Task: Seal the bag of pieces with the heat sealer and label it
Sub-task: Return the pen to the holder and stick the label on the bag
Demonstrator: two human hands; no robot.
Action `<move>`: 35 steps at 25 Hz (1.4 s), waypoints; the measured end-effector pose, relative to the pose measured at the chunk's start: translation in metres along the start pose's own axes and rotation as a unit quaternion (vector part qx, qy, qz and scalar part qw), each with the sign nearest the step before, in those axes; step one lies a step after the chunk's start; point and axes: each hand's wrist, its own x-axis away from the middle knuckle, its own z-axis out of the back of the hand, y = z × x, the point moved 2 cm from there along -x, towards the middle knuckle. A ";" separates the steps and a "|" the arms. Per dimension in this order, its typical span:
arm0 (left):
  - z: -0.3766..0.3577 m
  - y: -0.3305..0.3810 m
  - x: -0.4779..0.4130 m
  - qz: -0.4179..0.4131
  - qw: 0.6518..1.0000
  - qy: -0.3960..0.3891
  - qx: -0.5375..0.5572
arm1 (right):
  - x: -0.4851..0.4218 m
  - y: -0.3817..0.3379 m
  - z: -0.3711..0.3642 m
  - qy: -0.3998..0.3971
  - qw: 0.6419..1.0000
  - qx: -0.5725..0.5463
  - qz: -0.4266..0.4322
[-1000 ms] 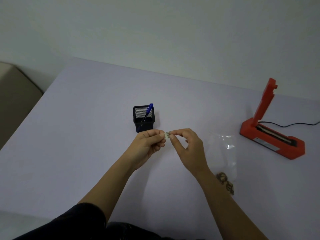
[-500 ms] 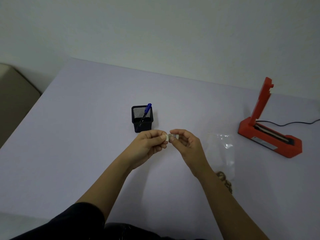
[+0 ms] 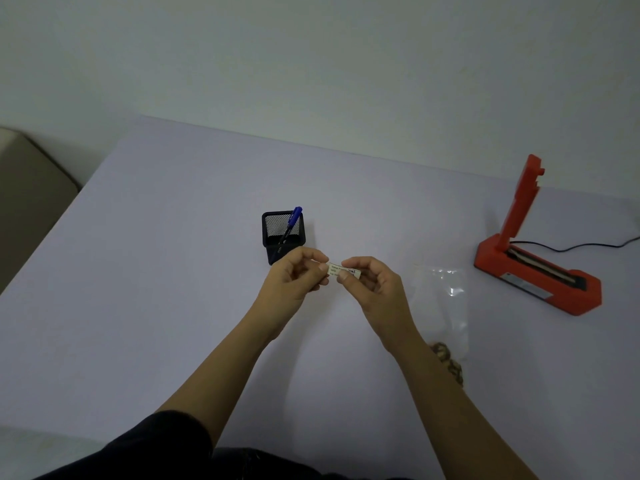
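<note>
Head view: your left hand point(image 3: 298, 278) and right hand point(image 3: 374, 285) each pinch an end of the printed label point(image 3: 343, 270); peel slowly, keeping it flat. The clear bag point(image 3: 445, 306) lies just right of your grip.

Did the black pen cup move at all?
No. The mesh pen holder keeps its spot, the same gap left of the red heat sealer.

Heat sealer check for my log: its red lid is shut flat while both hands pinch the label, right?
No. The head view shows the heat sealer with its red lid raised, not shut flat; the left hand and right hand do pinch the label.
</note>
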 end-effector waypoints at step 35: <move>-0.014 0.004 0.011 -0.182 0.956 0.157 -0.167 | 0.002 -0.007 -0.007 0.026 0.998 -0.060 -0.003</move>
